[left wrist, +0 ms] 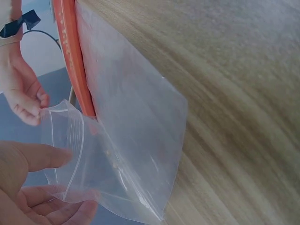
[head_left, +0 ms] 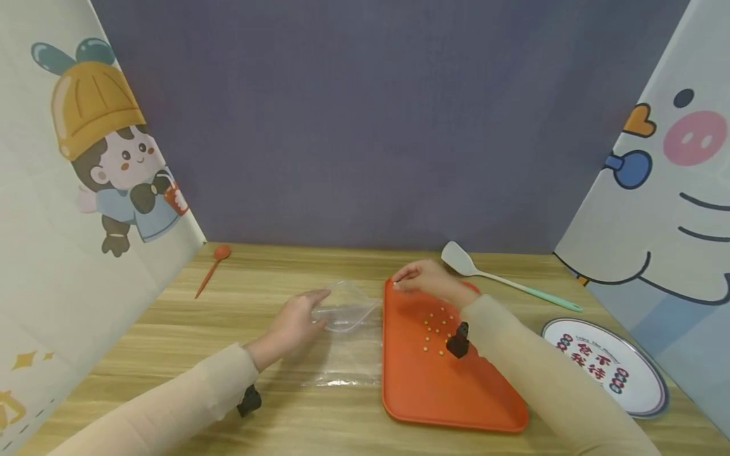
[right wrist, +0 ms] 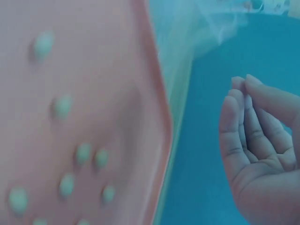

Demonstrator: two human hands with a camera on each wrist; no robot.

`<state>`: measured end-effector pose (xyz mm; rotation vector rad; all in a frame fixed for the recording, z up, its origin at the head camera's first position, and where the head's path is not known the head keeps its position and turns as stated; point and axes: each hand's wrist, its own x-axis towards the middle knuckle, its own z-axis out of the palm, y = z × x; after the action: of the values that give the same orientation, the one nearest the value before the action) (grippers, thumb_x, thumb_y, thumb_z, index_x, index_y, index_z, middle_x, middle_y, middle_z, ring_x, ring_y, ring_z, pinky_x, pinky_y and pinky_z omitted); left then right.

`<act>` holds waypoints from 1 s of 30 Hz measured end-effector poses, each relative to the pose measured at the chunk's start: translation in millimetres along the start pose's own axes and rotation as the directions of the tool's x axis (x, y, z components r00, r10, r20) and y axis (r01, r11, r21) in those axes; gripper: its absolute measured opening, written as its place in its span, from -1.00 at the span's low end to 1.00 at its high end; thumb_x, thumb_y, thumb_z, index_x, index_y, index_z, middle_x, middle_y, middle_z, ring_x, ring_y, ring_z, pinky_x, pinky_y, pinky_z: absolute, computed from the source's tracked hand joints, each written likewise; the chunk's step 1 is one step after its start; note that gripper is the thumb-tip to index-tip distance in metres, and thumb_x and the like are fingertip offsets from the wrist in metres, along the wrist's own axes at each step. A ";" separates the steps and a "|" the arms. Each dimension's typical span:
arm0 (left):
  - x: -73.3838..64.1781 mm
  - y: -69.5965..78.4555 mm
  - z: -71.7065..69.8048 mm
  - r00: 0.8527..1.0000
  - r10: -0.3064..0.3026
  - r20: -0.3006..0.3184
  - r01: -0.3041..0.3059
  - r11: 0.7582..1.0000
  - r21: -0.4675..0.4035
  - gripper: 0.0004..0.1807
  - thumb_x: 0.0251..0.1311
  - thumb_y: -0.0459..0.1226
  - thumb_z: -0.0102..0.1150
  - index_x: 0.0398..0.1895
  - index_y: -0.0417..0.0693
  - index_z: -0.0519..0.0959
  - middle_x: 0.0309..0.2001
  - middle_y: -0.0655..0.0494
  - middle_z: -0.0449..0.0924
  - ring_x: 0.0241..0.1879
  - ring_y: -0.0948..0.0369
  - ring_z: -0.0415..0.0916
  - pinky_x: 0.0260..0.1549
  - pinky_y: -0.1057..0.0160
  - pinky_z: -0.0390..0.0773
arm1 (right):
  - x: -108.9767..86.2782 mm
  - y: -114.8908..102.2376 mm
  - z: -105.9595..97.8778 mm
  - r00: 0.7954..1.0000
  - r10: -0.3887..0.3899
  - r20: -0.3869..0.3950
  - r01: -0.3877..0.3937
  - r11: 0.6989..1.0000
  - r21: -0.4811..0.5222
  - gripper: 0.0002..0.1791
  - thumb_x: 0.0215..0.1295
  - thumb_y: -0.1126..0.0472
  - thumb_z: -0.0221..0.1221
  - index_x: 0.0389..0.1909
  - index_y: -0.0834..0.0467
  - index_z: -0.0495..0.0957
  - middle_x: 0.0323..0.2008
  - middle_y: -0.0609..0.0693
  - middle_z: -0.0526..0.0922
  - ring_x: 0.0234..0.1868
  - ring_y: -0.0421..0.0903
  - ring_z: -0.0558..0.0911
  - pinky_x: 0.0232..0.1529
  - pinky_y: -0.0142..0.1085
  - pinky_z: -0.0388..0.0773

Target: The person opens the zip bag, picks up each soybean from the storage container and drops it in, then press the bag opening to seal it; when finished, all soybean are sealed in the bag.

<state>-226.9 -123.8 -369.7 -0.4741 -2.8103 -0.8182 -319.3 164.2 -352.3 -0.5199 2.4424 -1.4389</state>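
Note:
My left hand [head_left: 292, 324] grips a clear zip-lock bag [head_left: 350, 354] near its mouth, thumb on one side and fingers on the other. The mouth bulges apart, and the bag's lower part lies on the table against the orange tray [head_left: 450, 399]. A few yellowish specks show inside the bag in the left wrist view. Over the tray's far left corner, my right hand [head_left: 426, 278] pinches a small pale bean [head_left: 395, 285] between thumb and fingertips, close to the bag's mouth. Several loose beans [head_left: 437, 330] are scattered on the tray.
An orange-red spoon [head_left: 213, 266] lies at the far left. Behind and right of the tray rests a spatula [head_left: 507, 278] with a mint-green handle. A white oval plate [head_left: 627, 370] with red lettering sits at the right. A dark panel [head_left: 365, 126] stands behind the table.

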 end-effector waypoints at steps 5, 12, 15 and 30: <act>1.5 0.6 -0.1 1.000 -0.008 0.005 0.008 1.000 -0.001 -0.32 -0.01 -0.41 0.37 0.27 -0.24 0.42 0.27 -0.19 0.45 0.26 -0.11 0.41 0.26 -0.03 0.43 | -1.5 -20.0 17.7 0.999 -0.035 0.011 0.035 0.999 0.037 -0.72 0.20 0.30 0.29 -0.09 0.35 0.63 -0.22 0.09 0.75 -0.17 -0.01 0.69 0.07 0.08 0.60; 1.1 0.8 -1.2 1.000 -0.026 0.008 0.027 0.999 -0.028 -0.32 -0.02 -0.43 0.37 0.26 -0.25 0.43 0.23 -0.23 0.47 0.17 -0.11 0.50 0.17 -0.01 0.54 | 3.1 -38.8 46.6 0.997 -0.076 -0.012 0.076 0.997 -0.005 -0.76 0.14 0.25 0.35 -0.17 0.24 0.70 -0.21 0.06 0.76 -0.23 -0.16 0.69 -0.12 -0.11 0.68; 0.6 -0.1 -1.9 0.999 -0.032 0.005 0.032 0.999 -0.044 -0.32 -0.03 -0.44 0.37 0.26 -0.26 0.43 0.22 -0.23 0.49 0.12 -0.10 0.54 0.12 -0.01 0.58 | 5.7 -46.2 58.2 0.997 -0.081 -0.013 0.081 0.997 -0.009 -0.76 0.13 0.27 0.36 -0.18 0.28 0.69 -0.25 0.06 0.77 -0.25 -0.02 0.71 -0.16 0.03 0.67; 0.3 -4.0 -3.7 0.999 -0.035 0.009 0.035 0.997 -0.066 -0.31 -0.03 -0.42 0.38 0.26 -0.26 0.43 0.19 -0.24 0.51 0.06 -0.10 0.57 0.08 -0.01 0.61 | 8.7 -59.4 74.4 0.992 -0.110 -0.054 0.101 0.983 -0.153 -0.84 0.13 0.30 0.35 -0.25 0.23 0.74 -0.25 0.06 0.77 -0.31 -0.16 0.70 -0.27 -0.26 0.71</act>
<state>-228.2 -128.9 -368.5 -0.4397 -2.8135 -0.9207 -287.5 75.5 -335.9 -0.6551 2.6231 -1.3356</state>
